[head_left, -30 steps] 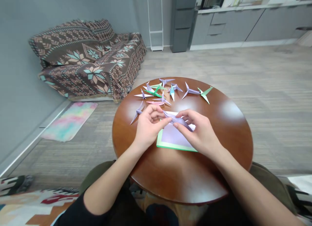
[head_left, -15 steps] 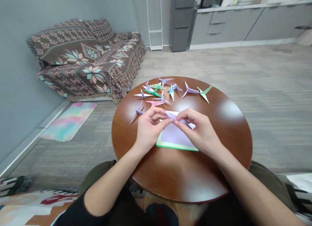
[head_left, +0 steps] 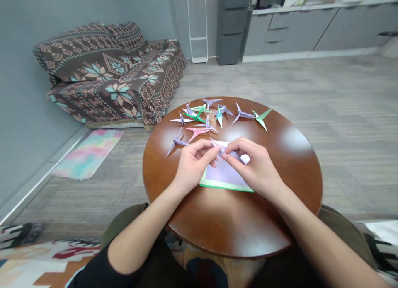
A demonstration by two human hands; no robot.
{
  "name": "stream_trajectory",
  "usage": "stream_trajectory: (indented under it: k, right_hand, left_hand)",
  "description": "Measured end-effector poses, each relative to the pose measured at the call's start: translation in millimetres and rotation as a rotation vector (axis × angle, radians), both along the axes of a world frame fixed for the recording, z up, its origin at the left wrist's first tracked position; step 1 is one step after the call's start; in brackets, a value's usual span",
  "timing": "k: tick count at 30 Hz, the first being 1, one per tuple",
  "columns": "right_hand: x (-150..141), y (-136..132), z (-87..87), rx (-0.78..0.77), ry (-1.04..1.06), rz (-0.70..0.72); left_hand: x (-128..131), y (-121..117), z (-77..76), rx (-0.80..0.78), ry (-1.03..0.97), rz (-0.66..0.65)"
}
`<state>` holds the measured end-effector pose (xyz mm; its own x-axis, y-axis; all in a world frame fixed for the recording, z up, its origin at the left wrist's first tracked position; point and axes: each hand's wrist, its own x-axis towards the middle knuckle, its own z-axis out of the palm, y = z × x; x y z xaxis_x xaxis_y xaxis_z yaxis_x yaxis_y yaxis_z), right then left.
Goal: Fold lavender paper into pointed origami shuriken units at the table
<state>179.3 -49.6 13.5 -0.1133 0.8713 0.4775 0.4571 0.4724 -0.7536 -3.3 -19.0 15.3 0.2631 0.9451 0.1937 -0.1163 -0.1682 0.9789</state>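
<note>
My left hand (head_left: pixel 191 165) and right hand (head_left: pixel 256 168) meet over the middle of the round wooden counter (head_left: pixel 280 205), and both are closed in a fingertip pinch on one small folded lilac paper piece (head_left: pixel 224 148). The left thumb and forefinger grip its near-left end; the right fingers cover and press its right half. The piece lies between the two hands, touching both, so neither is nearer. Its long axis runs across me, roughly left to right with a slight slant, and a narrow pointed tip shows toward the far left, just past my left fingertips.

Directly beneath the piece sits a stack of square paper sheets (head_left: pixel 217 181), a lilac sheet on top and a green edge showing at the near side. Beyond the piece, toward the far rim of the counter, lie finished folded paper shapes (head_left: pixel 202 114) in lilac, green, pink and blue. One lilac shape (head_left: pixel 175 145) lies apart, just left of my left hand, and a green one (head_left: pixel 262 117) lies at the far right of the group. Off the counter, far left of the piece, stands a sofa under a patterned blanket (head_left: pixel 108 72).
</note>
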Motion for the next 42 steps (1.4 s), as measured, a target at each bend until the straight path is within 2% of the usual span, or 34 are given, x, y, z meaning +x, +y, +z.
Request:
stream_trajectory:
  k: [11, 18, 20, 22, 26, 29, 36, 42]
  right_hand:
    - [0, 0, 0.8, 0.094, -0.075, -0.004]
    - [2, 1, -2.6, 0.109, -0.115, 0.015]
    - [5, 2, -2.7, 0.088, -0.13, 0.026]
    - [10, 5, -2.1, 0.063, -0.138, 0.045]
    - [20, 10, -0.2, 0.004, -0.174, 0.105]
    - [22, 10, 0.5, -0.017, -0.226, 0.116]
    - [20, 8, 0.1, -0.008, -0.311, 0.052]
    - [19, 8, -1.0, -0.028, -0.277, 0.031]
  left_hand:
    - [-1, 2, -8.3, -0.08, -0.178, -0.072]
    - [-3, 2, -8.6, -0.126, -0.101, -0.023]
    - [-5, 3, -5.5, -0.08, -0.052, -0.03]
    - [-11, 4, -1.3, 0.037, 0.046, -0.051]
    - [-25, 9, 3.6, 0.319, 0.38, -0.066]
    - [-28, 12, 0.3, 0.374, 0.45, -0.017]
    - [-17, 11, -12.1, 0.217, 0.302, 0.04]
    - [-11, 7, -12.1, 0.123, 0.214, 0.052]
